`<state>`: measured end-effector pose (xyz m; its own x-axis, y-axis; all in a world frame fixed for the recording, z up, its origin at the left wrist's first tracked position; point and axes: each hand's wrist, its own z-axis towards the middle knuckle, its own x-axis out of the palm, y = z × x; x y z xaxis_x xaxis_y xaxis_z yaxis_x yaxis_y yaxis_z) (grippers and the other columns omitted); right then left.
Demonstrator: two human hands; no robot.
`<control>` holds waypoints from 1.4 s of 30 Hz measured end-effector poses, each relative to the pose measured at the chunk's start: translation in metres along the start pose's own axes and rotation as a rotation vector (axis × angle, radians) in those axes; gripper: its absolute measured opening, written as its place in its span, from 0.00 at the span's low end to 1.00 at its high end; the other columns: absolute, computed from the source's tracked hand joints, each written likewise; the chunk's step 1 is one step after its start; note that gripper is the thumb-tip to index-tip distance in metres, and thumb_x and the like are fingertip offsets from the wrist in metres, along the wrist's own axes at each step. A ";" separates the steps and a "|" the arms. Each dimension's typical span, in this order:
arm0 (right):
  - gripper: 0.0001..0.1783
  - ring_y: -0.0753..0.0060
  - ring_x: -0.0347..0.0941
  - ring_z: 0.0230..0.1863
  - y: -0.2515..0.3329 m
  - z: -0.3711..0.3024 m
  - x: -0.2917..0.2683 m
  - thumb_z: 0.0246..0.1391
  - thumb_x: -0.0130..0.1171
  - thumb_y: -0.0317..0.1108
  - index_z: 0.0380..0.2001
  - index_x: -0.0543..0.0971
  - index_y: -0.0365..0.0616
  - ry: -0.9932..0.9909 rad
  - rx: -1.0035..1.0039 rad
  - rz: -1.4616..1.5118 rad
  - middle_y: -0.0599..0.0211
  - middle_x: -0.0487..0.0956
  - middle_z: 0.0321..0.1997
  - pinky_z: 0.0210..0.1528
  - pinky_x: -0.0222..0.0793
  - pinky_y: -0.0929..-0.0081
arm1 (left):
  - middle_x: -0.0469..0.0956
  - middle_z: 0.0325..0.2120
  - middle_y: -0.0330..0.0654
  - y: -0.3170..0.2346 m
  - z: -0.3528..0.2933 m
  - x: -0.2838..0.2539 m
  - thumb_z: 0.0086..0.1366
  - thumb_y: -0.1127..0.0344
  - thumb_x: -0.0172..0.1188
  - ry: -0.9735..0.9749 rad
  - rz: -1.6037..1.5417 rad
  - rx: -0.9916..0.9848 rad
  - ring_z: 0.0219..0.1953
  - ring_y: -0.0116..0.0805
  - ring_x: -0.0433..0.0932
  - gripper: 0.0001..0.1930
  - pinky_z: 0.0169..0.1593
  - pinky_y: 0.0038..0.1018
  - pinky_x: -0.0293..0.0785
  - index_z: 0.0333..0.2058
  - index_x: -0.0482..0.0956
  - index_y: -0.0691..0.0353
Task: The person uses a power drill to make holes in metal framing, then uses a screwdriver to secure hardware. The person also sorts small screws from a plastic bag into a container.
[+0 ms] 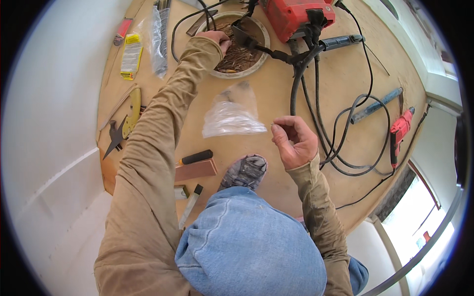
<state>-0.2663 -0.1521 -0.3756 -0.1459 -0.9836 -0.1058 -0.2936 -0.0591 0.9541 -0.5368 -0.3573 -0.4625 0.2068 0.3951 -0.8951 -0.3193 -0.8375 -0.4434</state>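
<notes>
My left hand reaches over the near left rim of a round pale bowl. Its fingers are curled and partly hidden, so what they hold, if anything, does not show. Thin brown stick-like scraps lie in the bowl. My right hand is raised at the middle right, thumb and forefinger pinched together. Something tiny may be at their tips, too small to name. Between my hands lies a crumpled clear plastic bag on the tan surface.
A red machine with black cables stands at the far side. At right lie a blue tube and a red power tool. A yellow-handled tool, a yellow packet and a black-handled tool lie left.
</notes>
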 end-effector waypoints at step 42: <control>0.16 0.66 0.76 0.32 -0.026 -0.008 0.027 0.68 0.51 0.43 0.43 0.78 0.41 0.081 0.746 1.016 0.64 0.79 0.35 0.29 0.72 0.71 | 0.83 0.39 0.43 -0.114 -0.206 -0.040 0.51 0.72 0.75 0.056 -0.699 0.336 0.41 0.40 0.81 0.21 0.44 0.34 0.78 0.45 0.85 0.54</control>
<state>-0.2553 -0.1788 -0.4012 -0.5679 -0.5380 0.6230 -0.5475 0.8120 0.2021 -0.3181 -0.3552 -0.3662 0.5068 0.7624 -0.4024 -0.3592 -0.2375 -0.9025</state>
